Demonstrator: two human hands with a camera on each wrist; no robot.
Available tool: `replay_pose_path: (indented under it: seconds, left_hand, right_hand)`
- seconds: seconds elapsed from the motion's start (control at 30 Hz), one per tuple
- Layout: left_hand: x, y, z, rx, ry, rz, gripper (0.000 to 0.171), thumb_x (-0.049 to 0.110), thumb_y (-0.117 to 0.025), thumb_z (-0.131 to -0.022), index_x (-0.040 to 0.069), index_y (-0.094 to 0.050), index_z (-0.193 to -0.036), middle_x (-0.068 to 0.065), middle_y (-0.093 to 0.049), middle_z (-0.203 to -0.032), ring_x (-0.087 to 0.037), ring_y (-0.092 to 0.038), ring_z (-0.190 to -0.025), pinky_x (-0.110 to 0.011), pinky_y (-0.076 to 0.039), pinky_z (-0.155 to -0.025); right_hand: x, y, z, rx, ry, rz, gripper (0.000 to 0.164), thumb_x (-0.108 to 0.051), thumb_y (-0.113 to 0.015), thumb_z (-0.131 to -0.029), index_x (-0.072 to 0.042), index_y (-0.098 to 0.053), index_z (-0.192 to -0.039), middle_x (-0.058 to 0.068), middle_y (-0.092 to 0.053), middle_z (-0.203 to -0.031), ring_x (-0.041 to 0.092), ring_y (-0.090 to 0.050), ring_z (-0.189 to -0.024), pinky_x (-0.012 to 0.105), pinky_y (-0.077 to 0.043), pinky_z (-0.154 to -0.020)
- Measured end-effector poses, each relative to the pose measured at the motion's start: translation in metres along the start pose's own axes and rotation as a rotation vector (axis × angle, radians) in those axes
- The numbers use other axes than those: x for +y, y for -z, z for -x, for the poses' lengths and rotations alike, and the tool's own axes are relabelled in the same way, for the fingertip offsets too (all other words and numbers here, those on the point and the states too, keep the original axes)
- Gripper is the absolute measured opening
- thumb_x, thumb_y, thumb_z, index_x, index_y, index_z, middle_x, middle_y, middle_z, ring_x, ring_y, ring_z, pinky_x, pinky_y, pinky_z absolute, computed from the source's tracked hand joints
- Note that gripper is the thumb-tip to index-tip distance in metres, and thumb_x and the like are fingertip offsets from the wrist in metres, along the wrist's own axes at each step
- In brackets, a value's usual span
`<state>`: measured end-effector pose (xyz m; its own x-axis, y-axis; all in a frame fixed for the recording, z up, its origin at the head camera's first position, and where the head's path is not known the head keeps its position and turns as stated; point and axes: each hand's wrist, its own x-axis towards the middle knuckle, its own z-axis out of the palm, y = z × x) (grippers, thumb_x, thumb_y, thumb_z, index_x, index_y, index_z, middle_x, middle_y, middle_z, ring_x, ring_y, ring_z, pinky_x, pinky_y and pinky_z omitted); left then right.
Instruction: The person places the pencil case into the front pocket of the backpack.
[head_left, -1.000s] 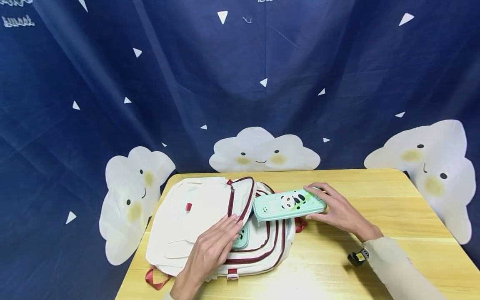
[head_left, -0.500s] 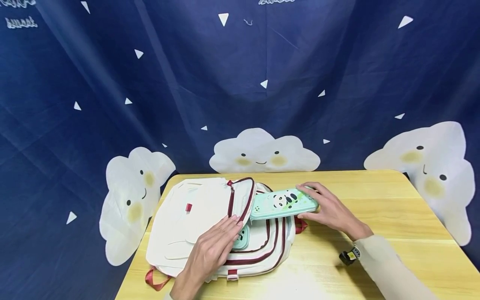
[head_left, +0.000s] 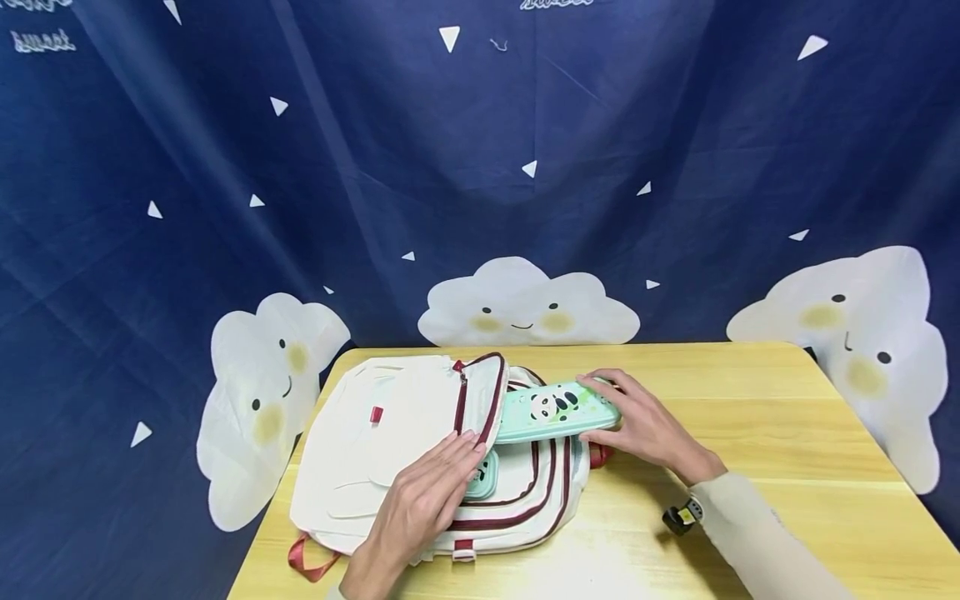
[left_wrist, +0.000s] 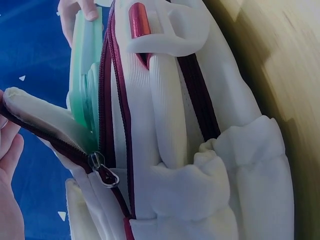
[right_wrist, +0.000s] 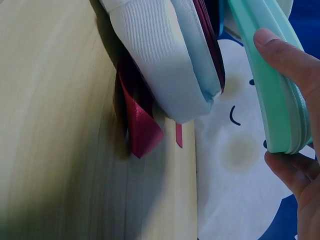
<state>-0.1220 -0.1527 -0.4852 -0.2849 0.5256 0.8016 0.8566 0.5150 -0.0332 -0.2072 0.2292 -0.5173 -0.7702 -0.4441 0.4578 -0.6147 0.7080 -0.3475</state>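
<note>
My right hand (head_left: pixel 637 421) grips the right end of a mint-green pencil case (head_left: pixel 525 417) with a panda on its lid. In the right wrist view, the thumb (right_wrist: pixel 282 52) lies along its side. The case's left end is tucked under the raised front-pocket flap (head_left: pixel 491 392) of a white backpack (head_left: pixel 345 467). My left hand (head_left: pixel 427 500) holds that flap by its maroon-zipped edge, fingers on top; its thumb is hidden in the head view. Beneath the flap, beside the left fingertips, a second mint-green panda case (head_left: pixel 487 477) shows partly out of the pocket.
The backpack lies flat on a light wooden table (head_left: pixel 750 417), with red straps (head_left: pixel 311 562) sticking out at its edges. Behind the table hangs a dark blue curtain (head_left: pixel 480 125) with smiling clouds and white triangles.
My right hand has moved left with the panda pencil case, sliding its left end farther under the flap. My left hand has stayed at the flap.
</note>
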Motion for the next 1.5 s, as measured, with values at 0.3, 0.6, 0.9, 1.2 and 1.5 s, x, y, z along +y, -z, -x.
replay_pose_path:
  seconds: [0.3,0.6,0.9,1.2,1.5]
  left_hand:
    - [0.001,-0.001,-0.001,0.007,-0.010,0.007,0.034,0.015,-0.054,-0.115,-0.001,-0.072,-0.140,-0.015,-0.077,-0.134,-0.031,-0.078,-0.121,-0.041,-0.062,-0.115]
    - [0.003,-0.003,-0.003,0.014,-0.009,0.031,0.032,0.013,-0.057,-0.114,0.000,-0.073,-0.139,-0.015,-0.078,-0.134,-0.031,-0.078,-0.121,-0.041,-0.062,-0.115]
    - [0.004,-0.007,-0.002,0.001,0.005,0.052,0.034,0.011,-0.051,-0.116,0.000,-0.073,-0.139,-0.015,-0.077,-0.135,-0.031,-0.078,-0.122,-0.041,-0.062,-0.115]
    - [0.005,-0.011,-0.004,-0.039,-0.012,0.041,0.035,0.011,-0.049,-0.116,0.001,-0.072,-0.140,-0.015,-0.076,-0.137,-0.030,-0.077,-0.123,-0.041,-0.062,-0.114]
    - [0.005,-0.010,-0.005,-0.045,-0.012,0.033,0.035,0.011,-0.049,-0.116,0.001,-0.071,-0.141,-0.015,-0.076,-0.138,-0.030,-0.077,-0.124,-0.041,-0.062,-0.114]
  right_hand:
    - [-0.009,-0.005,-0.003,-0.016,-0.009,-0.017,0.091,-0.052,-0.096,-0.079,-0.023,-0.060,-0.157,0.004,-0.057,-0.152,0.023,-0.057,-0.134,0.047,-0.062,-0.104]
    - [-0.020,-0.004,-0.009,-0.003,0.000,-0.008,0.090,-0.052,-0.096,-0.080,-0.024,-0.060,-0.157,0.004,-0.058,-0.150,0.025,-0.057,-0.134,0.050,-0.063,-0.103]
    - [-0.025,-0.009,-0.013,0.019,0.026,0.001,0.090,-0.052,-0.097,-0.079,-0.021,-0.061,-0.155,0.005,-0.059,-0.148,0.026,-0.059,-0.133,0.051,-0.062,-0.104]
    - [-0.037,-0.018,-0.020,0.017,0.027,-0.014,0.091,-0.054,-0.095,-0.080,-0.018,-0.061,-0.155,0.005,-0.059,-0.147,0.025,-0.059,-0.131,0.050,-0.064,-0.101]
    - [-0.048,-0.026,-0.030,-0.007,-0.003,-0.036,0.091,-0.057,-0.093,-0.081,-0.019,-0.060,-0.157,0.006,-0.059,-0.148,0.026,-0.060,-0.132,0.050,-0.063,-0.104]
